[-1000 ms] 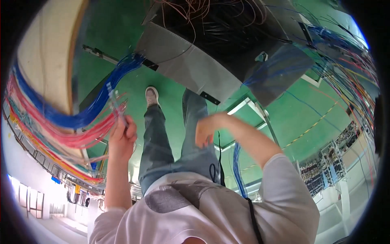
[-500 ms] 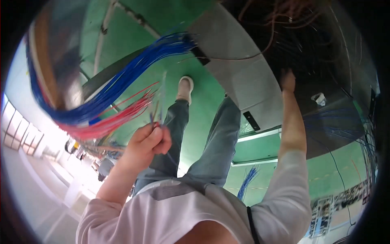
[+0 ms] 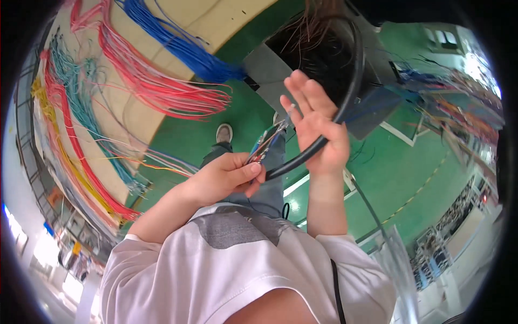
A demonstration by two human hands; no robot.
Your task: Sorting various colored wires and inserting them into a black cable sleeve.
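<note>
My left hand is closed round a short bunch of coloured wires, whose tips stick up past thumb and fingers. A thick black cable runs up from beside that hand. It crosses the palm of my right hand and curves away toward the top of the view. My right hand is palm up with its fingers stretched and apart, and its thumb lies across the cable. Thin pale wire tips show near the right fingertips. Whether the coloured wires come out of the black cable is hidden by my left hand.
A dark grey open box with a tangle of brown wires stands ahead. Left is a pale table bearing red-pink wires, blue wires and teal wires. More mixed wires hang at the right.
My right hand has come out of the dark box area, back toward my left hand, and the black cable now lies across it. The view has shifted, showing more of the table.
</note>
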